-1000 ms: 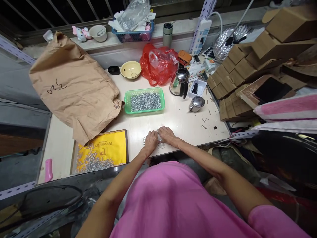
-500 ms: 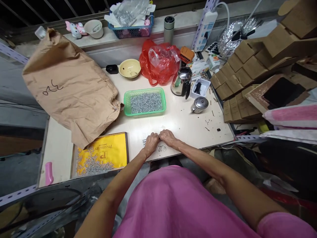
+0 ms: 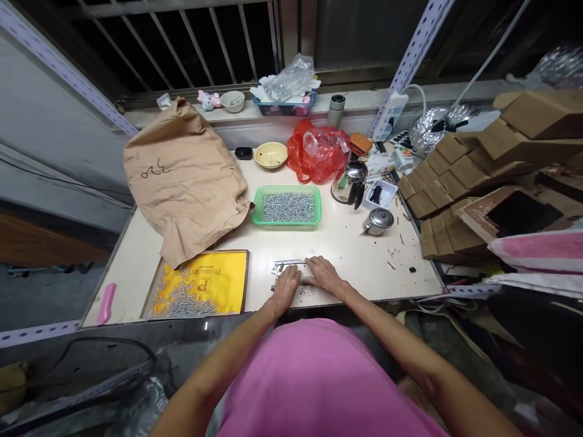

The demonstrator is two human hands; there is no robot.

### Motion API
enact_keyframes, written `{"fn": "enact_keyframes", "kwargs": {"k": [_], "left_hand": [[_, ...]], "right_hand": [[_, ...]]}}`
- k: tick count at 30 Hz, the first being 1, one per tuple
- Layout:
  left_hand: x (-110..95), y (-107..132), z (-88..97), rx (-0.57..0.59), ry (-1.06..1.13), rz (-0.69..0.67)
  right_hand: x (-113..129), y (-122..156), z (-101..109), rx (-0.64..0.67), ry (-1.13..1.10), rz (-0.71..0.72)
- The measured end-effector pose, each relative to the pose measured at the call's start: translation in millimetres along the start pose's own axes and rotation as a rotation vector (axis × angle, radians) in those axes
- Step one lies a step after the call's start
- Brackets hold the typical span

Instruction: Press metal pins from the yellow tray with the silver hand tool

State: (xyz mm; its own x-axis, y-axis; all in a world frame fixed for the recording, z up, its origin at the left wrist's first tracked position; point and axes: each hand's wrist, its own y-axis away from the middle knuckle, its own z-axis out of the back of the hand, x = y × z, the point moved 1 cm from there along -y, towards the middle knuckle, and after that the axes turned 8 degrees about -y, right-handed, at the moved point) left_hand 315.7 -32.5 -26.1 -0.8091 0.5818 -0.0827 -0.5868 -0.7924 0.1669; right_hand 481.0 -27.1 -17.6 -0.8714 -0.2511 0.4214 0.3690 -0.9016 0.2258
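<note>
Both my hands rest side by side on the pale table [image 3: 346, 255] near its front edge. My left hand [image 3: 286, 285] lies palm down with curled fingers over a small clear plastic bag [image 3: 285, 267] of metal pieces. My right hand [image 3: 321, 274] is pressed against the same bag, fingers bent. A few small screws lie scattered under and beside the hands. A green basket [image 3: 287, 207] full of silver screws stands just beyond the hands. At the left front a yellow board [image 3: 214, 282] carries a heap of screws [image 3: 182, 300].
A big brown paper sack [image 3: 184, 176] fills the back left. A yellow bowl [image 3: 270, 155], red plastic bag [image 3: 319, 152], steel kettle [image 3: 348, 182] and small lidded pot [image 3: 378, 221] stand behind. Stacked cardboard boxes [image 3: 455, 176] line the right. A pink handle [image 3: 105, 302] lies at the far left.
The head camera has risen and tilted up, so the table looks smaller and farther. My hands stay together at the front edge, with the small bag showing more beyond my left fingers.
</note>
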Motion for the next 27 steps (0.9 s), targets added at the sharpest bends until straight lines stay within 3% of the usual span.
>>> {"fn": "enact_keyframes", "kwargs": {"k": [4, 9, 13, 16, 18, 22, 27], "left_hand": [[-1, 15, -2.9, 0.055, 0.036, -0.020], [-7, 17, -6.1, 0.115, 0.061, -0.023], [-17, 21, -6.8, 0.038, 0.154, -0.041], [-18, 34, -5.3, -0.048, 0.241, -0.002], [-14, 46, -4.3, -0.076, 0.271, 0.148], [-3, 59, -2.0, -0.037, 0.247, 0.615], [6, 43, 7.0, 0.186, 0.310, 0.868]], "right_hand": [[-1, -4, -4, 0.006, 0.037, -0.037], [-9, -35, 5, 0.071, 0.219, 0.014], [-23, -58, 20, 0.073, 0.292, 0.077], [-22, -58, 23, 0.056, 0.280, 0.033], [-14, -46, 20, 0.022, 0.216, -0.008], [12, -13, 2, -0.016, 0.058, 0.035], [32, 3, -34, 0.074, 0.028, 0.000]]}}
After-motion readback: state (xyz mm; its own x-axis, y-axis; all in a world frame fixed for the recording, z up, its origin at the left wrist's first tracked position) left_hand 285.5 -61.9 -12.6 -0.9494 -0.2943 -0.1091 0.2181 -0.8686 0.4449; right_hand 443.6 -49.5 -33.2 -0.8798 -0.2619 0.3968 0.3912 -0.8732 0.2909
